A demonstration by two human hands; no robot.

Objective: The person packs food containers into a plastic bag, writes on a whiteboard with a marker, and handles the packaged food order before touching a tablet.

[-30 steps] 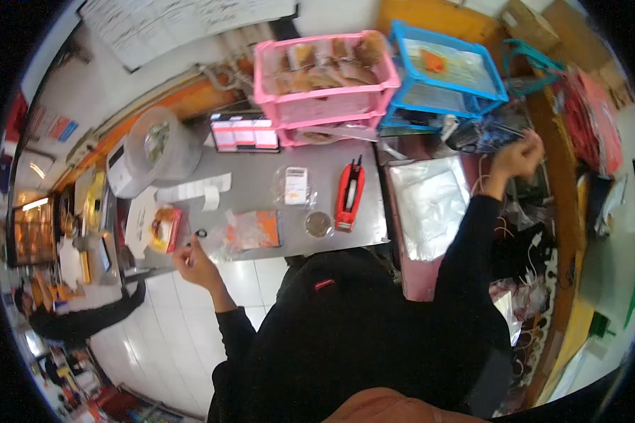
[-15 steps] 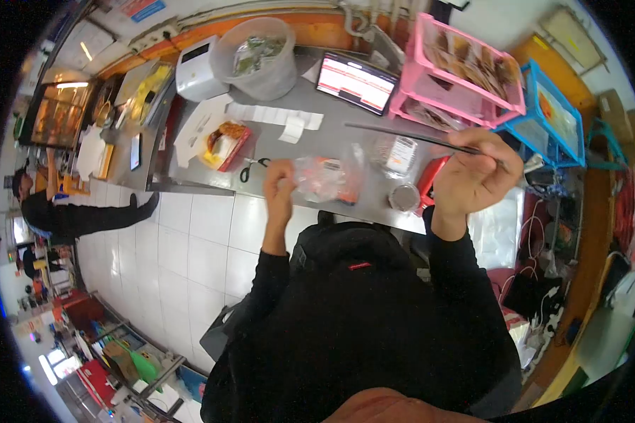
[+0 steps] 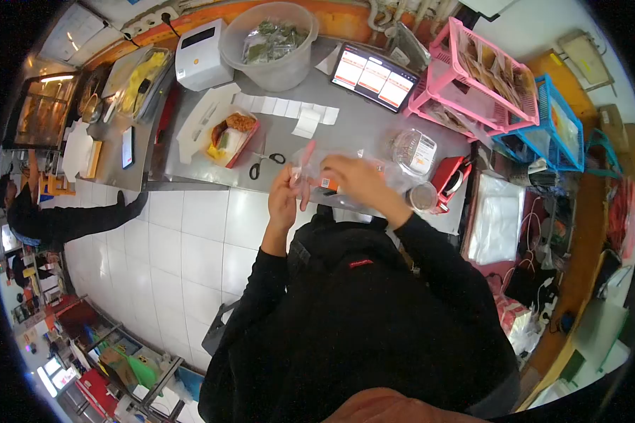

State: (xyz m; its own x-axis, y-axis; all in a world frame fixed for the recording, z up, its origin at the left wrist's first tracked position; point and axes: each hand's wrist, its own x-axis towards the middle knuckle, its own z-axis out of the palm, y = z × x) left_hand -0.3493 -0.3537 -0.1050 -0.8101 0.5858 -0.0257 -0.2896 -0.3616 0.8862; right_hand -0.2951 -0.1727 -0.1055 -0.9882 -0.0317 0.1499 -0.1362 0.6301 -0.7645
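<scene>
A clear plastic bag [image 3: 329,182] with an orange-and-white label lies at the counter's front edge. My left hand [image 3: 283,201] grips its left end, with fingers closed around the crumpled film. My right hand [image 3: 360,182] reaches across from the right, its fingers bent and closed on the same bag; the fingertips are partly hidden. To the left lie black-handled scissors [image 3: 267,164]. A clear lidded tub with a label [image 3: 414,151] and a small round container [image 3: 422,197] stand right of the bag.
An open food box [image 3: 231,139] sits on the steel counter near a strip of labels [image 3: 283,108]. Behind are a label printer [image 3: 202,56], a bucket of packets [image 3: 271,70], a tablet [image 3: 374,77] and pink baskets [image 3: 473,116]. Another person [image 3: 42,211] stands far left.
My right hand has come down and left onto the bag. The thin dark stick it held up is no longer visible. The tablet screen now shows different panels.
</scene>
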